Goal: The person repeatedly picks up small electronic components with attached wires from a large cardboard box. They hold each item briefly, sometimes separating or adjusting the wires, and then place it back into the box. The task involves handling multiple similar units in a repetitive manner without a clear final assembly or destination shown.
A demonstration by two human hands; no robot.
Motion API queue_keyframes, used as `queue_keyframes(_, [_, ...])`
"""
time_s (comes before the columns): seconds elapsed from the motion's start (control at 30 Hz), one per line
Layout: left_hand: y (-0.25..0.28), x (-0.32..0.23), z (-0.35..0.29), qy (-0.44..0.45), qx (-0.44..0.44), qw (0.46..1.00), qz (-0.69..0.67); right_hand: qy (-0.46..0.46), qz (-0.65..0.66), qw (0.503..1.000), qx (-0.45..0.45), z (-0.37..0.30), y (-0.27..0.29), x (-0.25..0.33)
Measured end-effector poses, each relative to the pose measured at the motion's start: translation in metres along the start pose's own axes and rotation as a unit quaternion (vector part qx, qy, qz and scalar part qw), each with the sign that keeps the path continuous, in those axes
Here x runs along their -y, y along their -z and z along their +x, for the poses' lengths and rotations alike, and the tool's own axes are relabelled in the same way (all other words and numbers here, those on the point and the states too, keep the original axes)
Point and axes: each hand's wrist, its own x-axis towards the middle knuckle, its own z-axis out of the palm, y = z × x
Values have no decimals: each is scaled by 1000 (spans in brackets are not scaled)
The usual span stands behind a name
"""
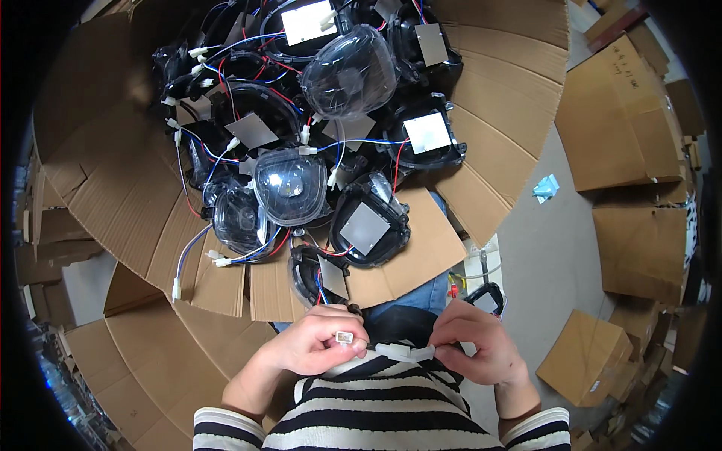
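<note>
Low in the head view, both of my hands are close to my striped shirt. My left hand (312, 347) is closed, thumb against fingers, on a small white wire connector (344, 337) whose open end faces up. Between the hands lies a whitish, partly translucent connector piece (404, 352). Its right end is pinched by the thumb and forefinger of my right hand (481, 346); its left end reaches the left fingertips. Just above my left hand sits a black lamp unit (333, 278) with a silver plate and red and blue wires, its lower edge partly hidden by the hand.
A large open cardboard box (504, 113) holds many black lamp units with clear lenses (291, 188), tangled wires and white plugs. A cardboard flap (421, 255) reaches toward me. Closed cartons (613, 124) stand at the right; a blue wrapper (546, 188) lies on the grey floor.
</note>
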Motion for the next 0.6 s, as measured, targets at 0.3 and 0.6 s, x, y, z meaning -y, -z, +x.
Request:
queue_keyframes(0.3, [-2,5,-10,35,40,997,-60,40,-138,990,8,-4,-11,-5])
queue_keyframes(0.6, [-36,20,-3,85,-9,995,-44,-4,-144,989,-41,-18,-10,-14])
